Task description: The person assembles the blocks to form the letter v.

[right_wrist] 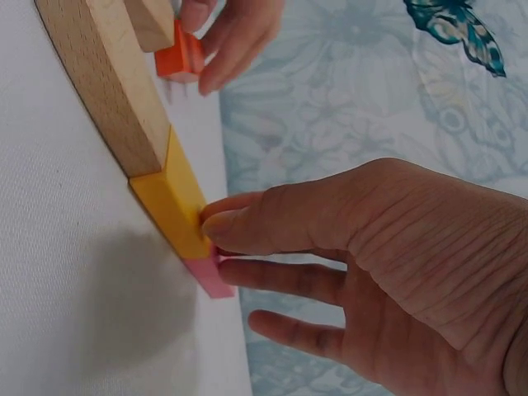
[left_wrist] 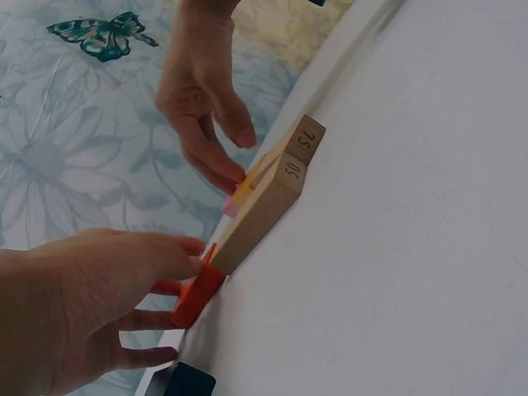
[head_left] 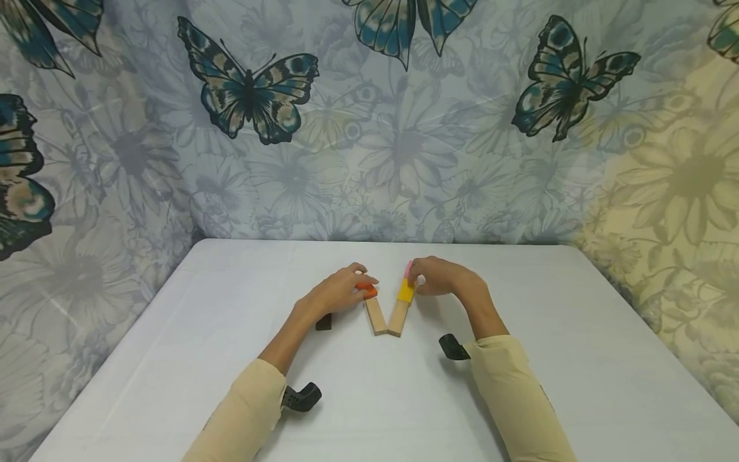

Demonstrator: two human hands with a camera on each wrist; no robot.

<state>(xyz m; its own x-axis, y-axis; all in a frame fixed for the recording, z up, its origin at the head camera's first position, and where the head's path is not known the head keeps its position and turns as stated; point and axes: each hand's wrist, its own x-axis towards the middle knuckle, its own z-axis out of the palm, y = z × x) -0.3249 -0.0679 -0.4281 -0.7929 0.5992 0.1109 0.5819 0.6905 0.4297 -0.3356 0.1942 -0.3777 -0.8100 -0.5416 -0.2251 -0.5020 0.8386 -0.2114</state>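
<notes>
Two plain wooden blocks lie on the white table in a V, the left one (head_left: 375,316) and the right one (head_left: 398,317) meeting at their near ends. Numbers are marked on those end faces in the left wrist view. My left hand (head_left: 340,289) pinches an orange block (left_wrist: 198,297) at the far end of the left wooden block. On the other arm of the V, a yellow block (right_wrist: 171,198) continues the right wooden block, with a pink block (right_wrist: 210,276) beyond it. The thumb and forefinger of my right hand (head_left: 441,276) pinch the yellow block.
A dark block (head_left: 324,322) rests on the table (head_left: 202,378) beside my left wrist. Black wrist devices stick out from both sleeves, one (head_left: 303,397) at the left and one (head_left: 453,347) at the right. A butterfly-patterned wall covering (head_left: 404,160) stands behind the table.
</notes>
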